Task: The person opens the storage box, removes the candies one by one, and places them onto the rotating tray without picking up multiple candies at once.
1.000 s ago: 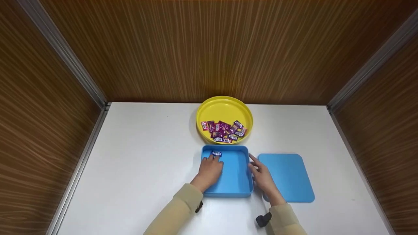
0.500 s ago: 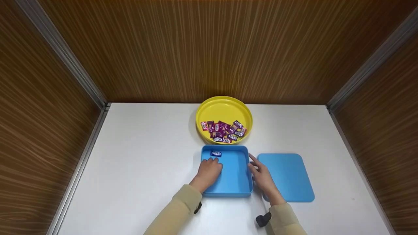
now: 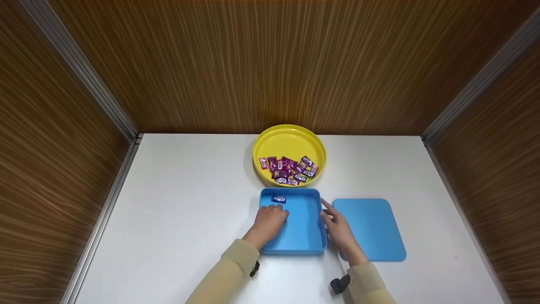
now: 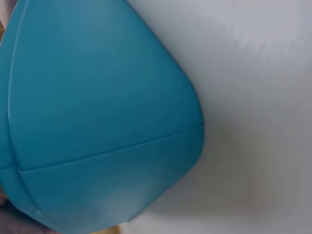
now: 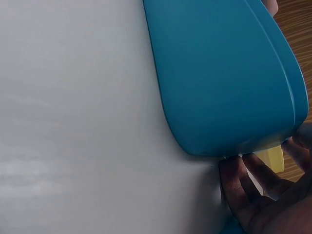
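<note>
My left hand (image 3: 270, 221) is inside the blue square box (image 3: 304, 249), over its left part, fingers bent downward. Just beyond the knuckles, a dark-blue wrapped candy (image 3: 279, 199) lies near the box's back left corner, apart from the hand. The left fingertips are hidden, so I cannot see whether they hold anything. My right hand (image 3: 338, 228) rests against the box's right wall, fingers extended. In the right wrist view its fingertips touch the outside of the box (image 5: 224, 83). The left wrist view shows mostly the outer wall of the box (image 4: 102, 92).
A round yellow dish (image 3: 291, 145) with several purple and pink wrapped candies (image 3: 289, 169) stands just behind the box. A flat blue lid (image 3: 373, 230) lies to the right, partly behind my right hand. Wood-patterned panels (image 3: 278, 63) enclose the white table (image 3: 190, 198) at back and sides.
My left hand's fingers were on the candy at the box's back left a second ago. They have drawn back toward me and bent in, leaving that candy lying there. The right hand stays put.
</note>
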A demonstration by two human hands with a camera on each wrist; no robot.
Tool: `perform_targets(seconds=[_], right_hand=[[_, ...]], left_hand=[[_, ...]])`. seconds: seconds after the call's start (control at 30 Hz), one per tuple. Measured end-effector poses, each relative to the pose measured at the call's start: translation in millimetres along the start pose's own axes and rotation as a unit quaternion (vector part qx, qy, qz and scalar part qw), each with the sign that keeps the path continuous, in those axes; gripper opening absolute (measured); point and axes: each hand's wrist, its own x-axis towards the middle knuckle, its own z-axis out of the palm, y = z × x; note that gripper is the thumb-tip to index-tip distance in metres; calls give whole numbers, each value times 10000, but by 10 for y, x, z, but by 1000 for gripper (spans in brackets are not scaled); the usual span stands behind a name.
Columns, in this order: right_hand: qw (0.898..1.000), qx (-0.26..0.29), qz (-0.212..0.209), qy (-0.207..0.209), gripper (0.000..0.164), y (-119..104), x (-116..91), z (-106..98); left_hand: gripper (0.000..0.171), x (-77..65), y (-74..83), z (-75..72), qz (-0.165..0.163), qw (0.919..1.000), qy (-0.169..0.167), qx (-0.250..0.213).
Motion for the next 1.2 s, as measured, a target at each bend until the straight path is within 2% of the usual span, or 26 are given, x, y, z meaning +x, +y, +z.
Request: perform_targets(seconds=[0.3, 0.5, 0.6, 0.67, 0.77, 0.87, 0.97, 1.1, 1.2], right_hand=[[10000, -35, -15, 50, 51, -5, -8, -7], [9999, 5, -121, 98, 50, 5, 0, -4], [9998, 25, -153, 105, 50, 8, -1, -1], [9998, 39, -175, 112, 50, 8, -1, 0], [9998, 60, -189, 96, 50, 6, -2, 0], [9999, 62, -135, 64, 50, 5, -2, -3], [9999, 35, -87, 38, 51, 10, 2, -5], [10000, 12, -36, 51, 50, 7, 8, -2], [10000, -29, -37, 63, 51, 7, 8, 1]], left_hand=[[19, 3, -51, -119, -84, 9968, 33, -795], [19, -7, -90, -212, -163, 9933, 152, -1134], [15, -5, -133, -252, -152, 9898, 273, -1391], [13, 2, -173, -271, -179, 9840, 386, -1732], [14, 26, -240, -309, -431, 9656, 595, -2495], [17, 53, -304, -359, -862, 9412, 944, -3128], [19, 83, -375, -399, -1242, 9171, 1271, -3570], [18, 138, -468, -402, -1552, 8811, 1610, -4166], [20, 176, -515, -388, -1757, 8654, 1787, -4338]])
